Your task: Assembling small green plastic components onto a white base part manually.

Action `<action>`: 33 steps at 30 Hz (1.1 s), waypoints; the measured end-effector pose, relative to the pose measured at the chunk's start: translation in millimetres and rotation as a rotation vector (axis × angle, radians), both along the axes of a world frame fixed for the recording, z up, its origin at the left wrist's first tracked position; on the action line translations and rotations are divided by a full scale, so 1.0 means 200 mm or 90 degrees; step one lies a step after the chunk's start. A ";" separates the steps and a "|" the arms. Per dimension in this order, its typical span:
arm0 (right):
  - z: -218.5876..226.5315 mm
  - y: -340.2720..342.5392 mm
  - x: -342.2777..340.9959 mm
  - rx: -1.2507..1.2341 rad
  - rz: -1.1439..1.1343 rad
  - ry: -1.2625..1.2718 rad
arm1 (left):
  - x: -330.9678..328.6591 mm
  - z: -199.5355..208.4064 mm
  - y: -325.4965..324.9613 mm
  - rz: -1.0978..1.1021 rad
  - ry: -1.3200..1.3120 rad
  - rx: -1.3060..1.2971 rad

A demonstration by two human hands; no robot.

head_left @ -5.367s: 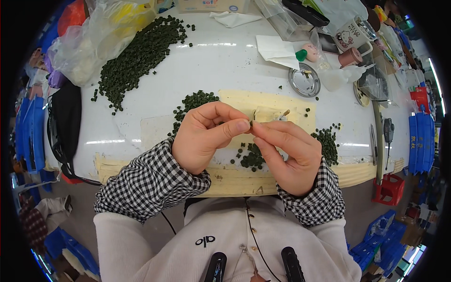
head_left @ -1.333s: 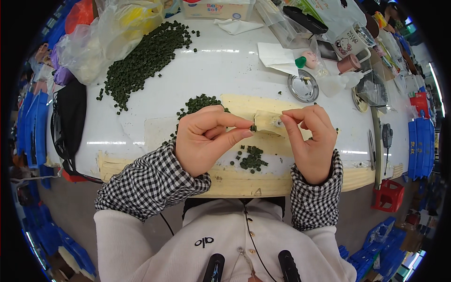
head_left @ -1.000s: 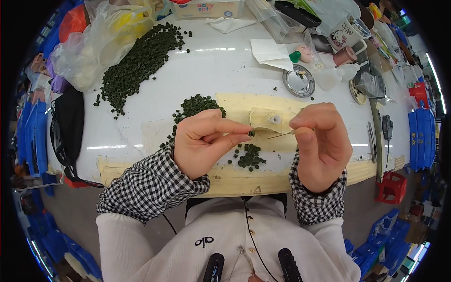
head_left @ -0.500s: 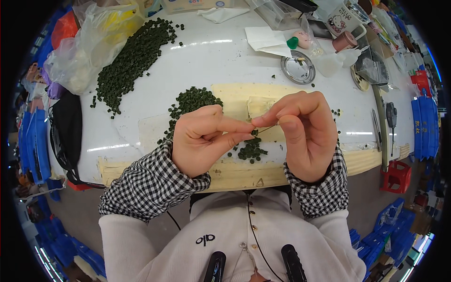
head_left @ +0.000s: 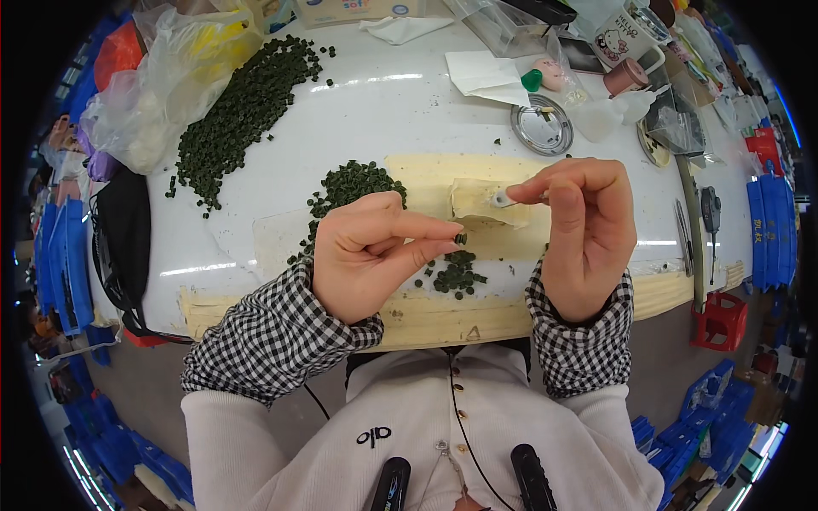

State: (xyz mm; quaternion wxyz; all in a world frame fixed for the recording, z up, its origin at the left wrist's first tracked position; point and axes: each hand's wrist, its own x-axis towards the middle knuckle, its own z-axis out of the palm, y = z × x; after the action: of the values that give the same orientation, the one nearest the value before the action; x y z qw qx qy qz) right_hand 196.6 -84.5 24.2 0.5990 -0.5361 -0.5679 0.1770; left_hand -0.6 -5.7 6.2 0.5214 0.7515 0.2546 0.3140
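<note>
My left hand (head_left: 366, 247) is closed in a pinch, thumb and forefinger on a small dark green piece (head_left: 461, 239) that shows at the fingertips. To its right, my right hand (head_left: 588, 230) is pinched too, on a thin needle-like tool, mostly hidden by the fingers. Just beyond its fingertips, a small whitish-grey object (head_left: 501, 198) rests on a cream-coloured pad (head_left: 477, 192); whether the tool touches it I cannot tell. Below the left fingertips lies a little cluster of green pieces (head_left: 456, 274). Another small pile (head_left: 358, 183) sits behind the left hand.
A large heap of green pieces (head_left: 247, 106) spreads at the far left beside plastic bags (head_left: 162, 94). At the far right are a round metal dish (head_left: 542, 128), a mug (head_left: 626, 41) and a thread spool (head_left: 625, 77). Tweezers (head_left: 684, 234) lie near the right edge.
My right hand has moved right, away from the left fingertips, to the whitish-grey object on the pad. My left hand has stayed nearly still, and the green piece in it now shows.
</note>
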 end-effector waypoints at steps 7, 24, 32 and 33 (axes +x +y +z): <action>-0.03 0.05 0.05 -0.043 -0.112 -0.345 | 0.02 -0.01 -0.01 0.065 -0.033 -0.134; -0.01 -0.01 -0.08 -0.046 0.138 -0.190 | 0.01 0.00 0.01 0.083 -0.079 -0.149; -0.03 -0.04 -0.10 -0.132 0.193 -0.073 | 0.00 -0.03 0.01 0.079 -0.097 -0.091; -0.03 -0.04 -0.10 -0.136 0.197 -0.063 | -0.01 -0.03 0.01 0.075 -0.096 -0.086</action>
State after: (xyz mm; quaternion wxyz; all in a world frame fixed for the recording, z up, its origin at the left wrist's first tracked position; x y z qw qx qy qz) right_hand 177.2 -92.1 18.4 0.4757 -0.5113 -0.6499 0.2998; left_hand -2.3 -3.8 -0.3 0.5691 0.6725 0.2794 0.3819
